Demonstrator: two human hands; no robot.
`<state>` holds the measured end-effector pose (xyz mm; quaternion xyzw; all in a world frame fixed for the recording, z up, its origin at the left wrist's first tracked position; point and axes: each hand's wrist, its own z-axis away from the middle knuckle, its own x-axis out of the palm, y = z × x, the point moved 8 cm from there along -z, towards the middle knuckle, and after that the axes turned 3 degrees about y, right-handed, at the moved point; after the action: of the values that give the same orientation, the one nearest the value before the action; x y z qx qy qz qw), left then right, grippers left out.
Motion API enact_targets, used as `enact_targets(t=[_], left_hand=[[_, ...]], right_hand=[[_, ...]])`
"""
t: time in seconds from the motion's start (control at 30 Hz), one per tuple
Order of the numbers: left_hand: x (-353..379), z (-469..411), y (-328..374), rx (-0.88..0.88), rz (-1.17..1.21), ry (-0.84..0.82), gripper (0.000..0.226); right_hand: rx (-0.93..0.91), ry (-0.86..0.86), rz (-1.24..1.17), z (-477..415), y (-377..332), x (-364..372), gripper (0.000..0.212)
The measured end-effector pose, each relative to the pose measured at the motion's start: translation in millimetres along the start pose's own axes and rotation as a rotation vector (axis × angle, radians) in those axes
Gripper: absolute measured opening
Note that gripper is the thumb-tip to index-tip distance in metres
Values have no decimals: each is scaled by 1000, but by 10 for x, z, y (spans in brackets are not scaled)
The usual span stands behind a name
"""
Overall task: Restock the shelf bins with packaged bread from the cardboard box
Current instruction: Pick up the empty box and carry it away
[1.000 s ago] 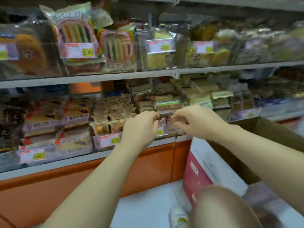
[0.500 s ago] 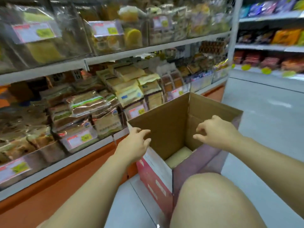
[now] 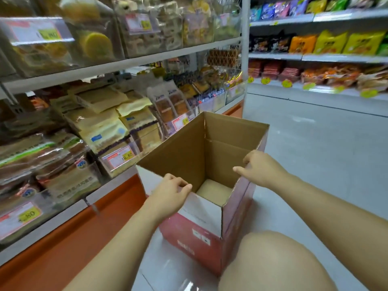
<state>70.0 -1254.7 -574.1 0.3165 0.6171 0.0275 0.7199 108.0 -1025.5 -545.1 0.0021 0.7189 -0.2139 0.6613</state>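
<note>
The cardboard box [image 3: 201, 169] stands open on the pale floor [image 3: 315, 156], just beside the orange base of the shelf [image 3: 109, 66]. The left hand [image 3: 168, 193] rests on the box's near rim, fingers curled over the edge. The right hand [image 3: 262, 169] is at the right-hand rim, fingers loosely bent; whether they grip the wall I cannot tell. Deep inside the box lies something pale, perhaps packaged bread [image 3: 214, 191]. Left of the box, the shelf bins [image 3: 117, 158] are packed with wrapped loaves.

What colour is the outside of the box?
Red lower down with white upper flaps, brown inside; the box shows best in the head view.
</note>
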Motion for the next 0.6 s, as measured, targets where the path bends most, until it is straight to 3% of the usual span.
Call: enact_targets(t=[0.17,0.3,0.5,0.6], left_hand=[[390,-18,612,99,5,-79,40],[470,-65,1036,206,100,-120,31],[-160,-283,854,147,-111,318,25],[-273,-487,580,38,-207,350,32]], right_hand=[[124,-24,-156,107,364,-7,66],[218,-6,-156,218,764,-50,61],[253,62,-104,114,1064,-126,56],[282,105,-5,-82,1108,-155,59]])
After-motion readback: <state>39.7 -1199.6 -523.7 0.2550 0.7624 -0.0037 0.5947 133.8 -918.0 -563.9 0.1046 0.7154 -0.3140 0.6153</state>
